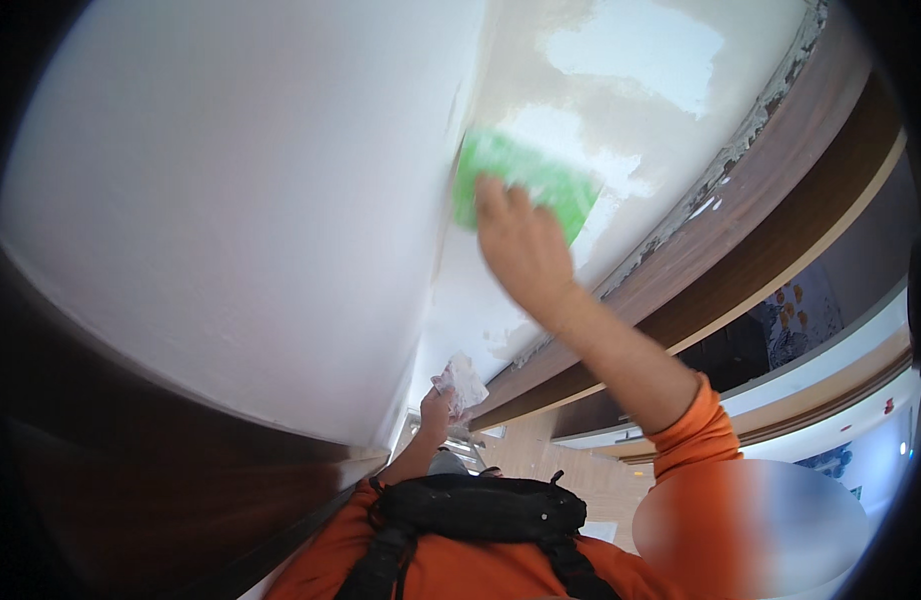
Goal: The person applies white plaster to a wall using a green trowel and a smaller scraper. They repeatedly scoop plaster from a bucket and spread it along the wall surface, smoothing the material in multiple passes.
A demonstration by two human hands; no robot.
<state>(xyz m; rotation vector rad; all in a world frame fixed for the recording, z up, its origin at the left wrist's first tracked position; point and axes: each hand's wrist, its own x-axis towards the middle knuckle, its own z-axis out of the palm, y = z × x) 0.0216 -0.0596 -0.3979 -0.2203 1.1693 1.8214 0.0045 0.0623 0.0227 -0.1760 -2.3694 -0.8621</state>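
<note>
My right hand (526, 238) is raised with its fingers closed on a green plastic spreader (571, 197). The blade is slightly blurred and carries white smears. It lies against the patchy plastered surface (541, 75), close to the corner where that meets a smooth white wall. Wet-looking white filler (636, 50) covers parts of this surface around the spreader. Lower down, my left hand (438, 408) is wrapped round a flat, pale piece coated in white filler (465, 385); its exact kind is hard to make out.
The smooth white wall (241, 200) fills the left side, above dark brown panelling (131, 450). A brown wooden trim (761, 270) with a rough, crumbly edge borders the plastered surface on the right. Far below lie a light wood floor (541, 445) and part of a metal ladder (466, 450).
</note>
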